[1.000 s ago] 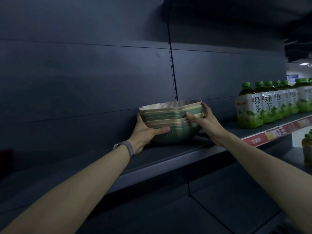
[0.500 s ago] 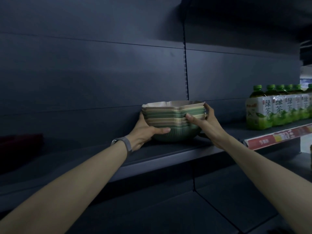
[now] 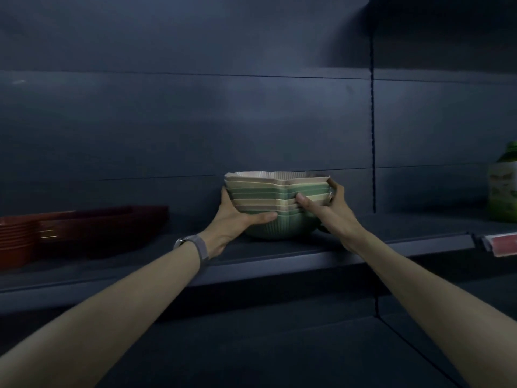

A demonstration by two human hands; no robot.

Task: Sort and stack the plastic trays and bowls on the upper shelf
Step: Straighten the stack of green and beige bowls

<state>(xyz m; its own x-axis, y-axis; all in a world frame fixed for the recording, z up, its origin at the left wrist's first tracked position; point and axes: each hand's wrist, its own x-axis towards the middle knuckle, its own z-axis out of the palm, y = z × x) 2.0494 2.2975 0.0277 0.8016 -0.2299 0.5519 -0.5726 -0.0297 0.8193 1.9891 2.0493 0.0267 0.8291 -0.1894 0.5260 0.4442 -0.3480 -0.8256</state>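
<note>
A stack of several ribbed plastic bowls, green and beige, stands on the dark upper shelf against the back panel. My left hand grips the stack's left side, thumb across the front of the lowest green bowl. My right hand grips the right side, thumb on the front and fingers wrapped behind the rims. At the far left of the same shelf sits a pile of dark red trays, with a stack of red bowls in front of it.
A green tea bottle stands at the right edge of the shelf, beside a red price strip. A vertical upright divides the back panel. A lower shelf lies dark below.
The view has swung left: the row of tea bottles has slid almost out of sight and the red trays have come into view. Both hands keep their hold on the bowl stack.
</note>
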